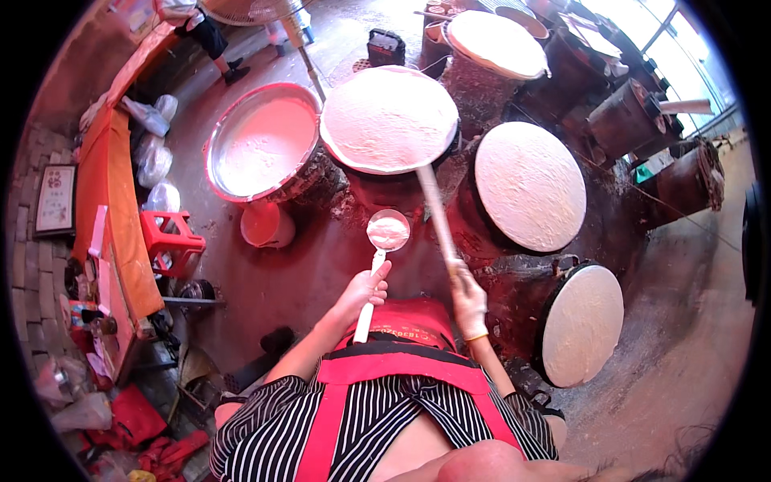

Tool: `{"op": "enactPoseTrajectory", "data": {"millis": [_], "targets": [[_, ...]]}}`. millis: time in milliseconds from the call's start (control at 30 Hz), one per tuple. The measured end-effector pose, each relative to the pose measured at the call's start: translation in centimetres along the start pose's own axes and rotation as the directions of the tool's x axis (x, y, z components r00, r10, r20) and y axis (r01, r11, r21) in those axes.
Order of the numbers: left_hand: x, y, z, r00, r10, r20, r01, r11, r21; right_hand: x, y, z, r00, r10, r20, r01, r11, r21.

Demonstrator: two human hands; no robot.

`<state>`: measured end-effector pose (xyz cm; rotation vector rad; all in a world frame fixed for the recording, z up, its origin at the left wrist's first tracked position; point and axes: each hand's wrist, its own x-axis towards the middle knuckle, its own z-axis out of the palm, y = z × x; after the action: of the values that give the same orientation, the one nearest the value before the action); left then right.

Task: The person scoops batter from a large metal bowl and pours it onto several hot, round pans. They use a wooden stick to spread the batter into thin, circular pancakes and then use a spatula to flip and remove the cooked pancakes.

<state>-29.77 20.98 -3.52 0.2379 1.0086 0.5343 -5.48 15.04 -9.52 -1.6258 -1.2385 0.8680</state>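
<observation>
My left hand [368, 290] grips the pale handle of a ladle [388, 232], held low before my apron. Whitish batter lies in its bowl. In my right hand [470, 304], which wears a pale glove with a yellow cuff, is a long flat stick-like spreader [438, 214], blurred by motion. The spreader's far end meets the near edge of a round sheet of batter [388, 117] covering the griddle straight ahead. Left of that griddle stands a wide metal basin [231, 135] of batter [277, 132].
More round batter sheets cover griddles at the right [530, 187], lower right [581, 325] and far back [497, 43]. A red bucket [268, 226] stands below the basin. Further left are a red plastic stool [174, 241] and an orange-draped table [114, 211]. A person [211, 39] stands beyond a fan pole [304, 57].
</observation>
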Motion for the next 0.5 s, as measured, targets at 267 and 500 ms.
{"op": "enactPoseTrajectory", "data": {"millis": [267, 500], "targets": [[1.1, -1.5, -6.0, 0.954, 0.042, -0.296, -0.108, 0.972, -0.21, 5.8, -1.3, 11.4, 0.837, 0.118, 0.534, -0.267, 0.94, 0.211], [-0.6, -1.3, -11.0, 0.902, -0.011, -0.431, -0.196, 0.881, -0.431, 11.0, 30.4, 7.5, 0.403, 0.897, 0.181, -0.832, 0.277, 0.48]]}}
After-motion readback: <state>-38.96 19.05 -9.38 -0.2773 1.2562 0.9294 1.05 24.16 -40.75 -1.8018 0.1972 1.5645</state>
